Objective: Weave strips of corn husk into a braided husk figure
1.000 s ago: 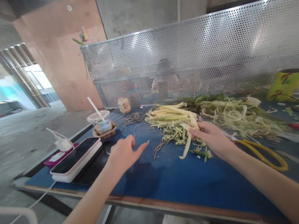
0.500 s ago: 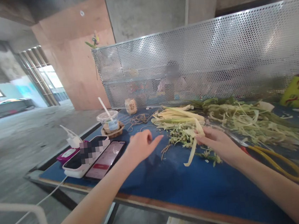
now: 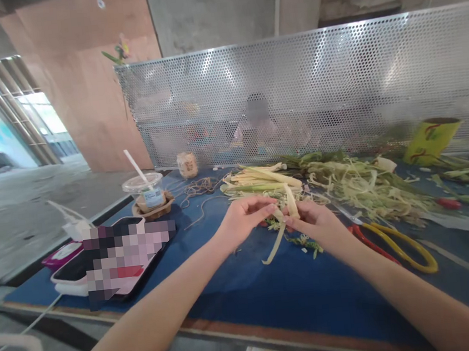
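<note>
Your left hand point(image 3: 245, 219) held thumb and fingertips close at the pale strip point(image 3: 276, 244); whether they gripped it could not be told. The strip lay between your hands, tail slanting down-left over the blue table point(image 3: 239, 295). Your right hand point(image 3: 321, 222) pinched its upper part. Light, even pressure seemed best, lest it split, with the forearm clear of the scissors point(image 3: 355, 221).

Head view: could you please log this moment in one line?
right hand: holds pale strip; left hand: at strip, grip unclear; scissors: on blue table
</note>
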